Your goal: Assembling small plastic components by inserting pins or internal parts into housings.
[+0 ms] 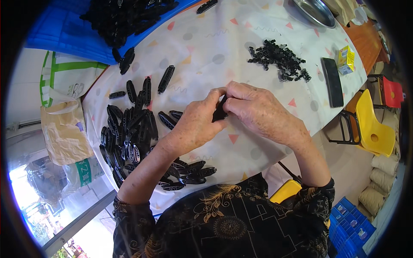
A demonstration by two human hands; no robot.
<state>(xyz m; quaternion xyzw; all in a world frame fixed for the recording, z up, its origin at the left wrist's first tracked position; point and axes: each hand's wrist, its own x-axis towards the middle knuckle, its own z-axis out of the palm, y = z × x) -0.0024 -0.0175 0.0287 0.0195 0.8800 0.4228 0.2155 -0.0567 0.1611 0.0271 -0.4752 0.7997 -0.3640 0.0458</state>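
Observation:
My left hand (pixel 193 122) is closed around a black plastic piece (pixel 220 109), with the thumb and fingers gripping it over the middle of the table. Against the upper end of that piece, the bent fingers of my right hand (pixel 264 109) are pinched together. Whether a smaller part sits in that pinch is hidden. Long, narrow black plastic pieces (pixel 129 124) with slotted sides lie in a loose pile left of my left forearm. Beyond my right hand is a scattered heap of small black plastic parts (pixel 279 60).
A blue sheet (pixel 64 38) at the far left bears more long black pieces (pixel 124 19). On the patterned tablecloth (pixel 206 47) are a black phone (pixel 332 81), a yellow box (pixel 346 60) and a metal bowl (pixel 316 13). Yellow chairs (pixel 376 124) stand right.

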